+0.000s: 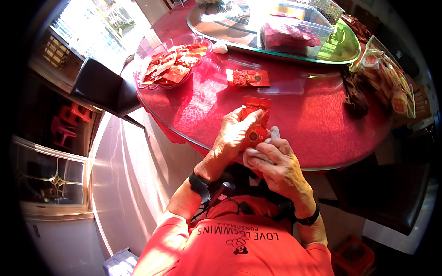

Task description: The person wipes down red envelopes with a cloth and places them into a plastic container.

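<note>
Red envelope is gripped in both hands just above the near edge of the round red worktop. It's a small flat packet, upright, with a round gold emblem showing low on its front. The left hand is curled around its left side, thumb laid across the front. The right hand is closed on the bottom end, fingertips pinched right under the emblem, and something pale and crumpled is tucked in that hand too; what it is can't be made out.

Two more red packets are lying flat further back on the worktop, side by side and touching, one with a dark round mark. To the left, a clear scalloped dish is heaped with red and white wrapped pieces. A glass turntable is set at the back, with a clear plastic box of red wrappers on it. Off on the right edge, a tray of yellowish packaged snacks is tilted up. A dark chair is parked on the left.
</note>
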Motion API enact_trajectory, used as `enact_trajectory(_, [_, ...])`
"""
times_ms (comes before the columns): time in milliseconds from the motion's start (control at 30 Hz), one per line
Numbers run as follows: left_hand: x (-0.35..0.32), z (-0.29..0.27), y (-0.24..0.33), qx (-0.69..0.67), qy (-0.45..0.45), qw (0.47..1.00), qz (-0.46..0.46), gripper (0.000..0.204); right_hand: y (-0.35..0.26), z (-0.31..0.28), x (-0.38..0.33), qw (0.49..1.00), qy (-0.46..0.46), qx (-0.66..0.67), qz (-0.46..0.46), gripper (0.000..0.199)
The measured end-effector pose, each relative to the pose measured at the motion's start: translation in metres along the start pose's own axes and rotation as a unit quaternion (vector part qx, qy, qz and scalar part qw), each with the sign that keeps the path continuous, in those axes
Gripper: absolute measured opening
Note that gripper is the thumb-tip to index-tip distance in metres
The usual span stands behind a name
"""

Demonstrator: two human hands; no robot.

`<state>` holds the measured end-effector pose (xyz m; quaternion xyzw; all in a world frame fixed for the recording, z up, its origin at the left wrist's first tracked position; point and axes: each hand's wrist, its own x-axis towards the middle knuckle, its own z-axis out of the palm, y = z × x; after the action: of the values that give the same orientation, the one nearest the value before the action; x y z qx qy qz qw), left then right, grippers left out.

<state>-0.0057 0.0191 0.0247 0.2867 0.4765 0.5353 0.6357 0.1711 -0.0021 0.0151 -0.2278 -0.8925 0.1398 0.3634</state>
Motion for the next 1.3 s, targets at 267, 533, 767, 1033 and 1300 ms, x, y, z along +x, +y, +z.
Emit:
enact_trajectory(267, [-0.004, -0.021, -0.007, -0.003, -0.114, 0.992, 0.049, 0.031, 0.005, 0.004, 0.029, 0.965, 0.206, 0.068, 0.146, 0.045])
enact_trajectory(533, [-0.002, -0.034, -0.019, -0.157, -0.089, 0.982, 0.054, 0.028, -0.01, 0.033, 0.015, 0.988, 0.108, 0.044, 0.1, 0.043])
enact_trajectory(767, [0.004, -0.035, -0.024, -0.153, -0.087, 0.983, 0.051, 0.034, -0.023, -0.004, -0.006, 0.994, -0.017, 0.106, 0.014, 0.042])
enact_trajectory(1033, [-0.004, -0.019, -0.012, 0.046, -0.086, 0.985, 0.14, 0.028, -0.007, 0.002, 0.039, 0.985, 0.14, -0.048, 0.089, 0.045])
enact_trajectory(1300, [-0.007, -0.015, -0.01, -0.181, -0.077, 0.98, 0.035, 0.036, -0.012, 0.034, 0.004, 0.985, 0.047, -0.166, 0.008, 0.034])
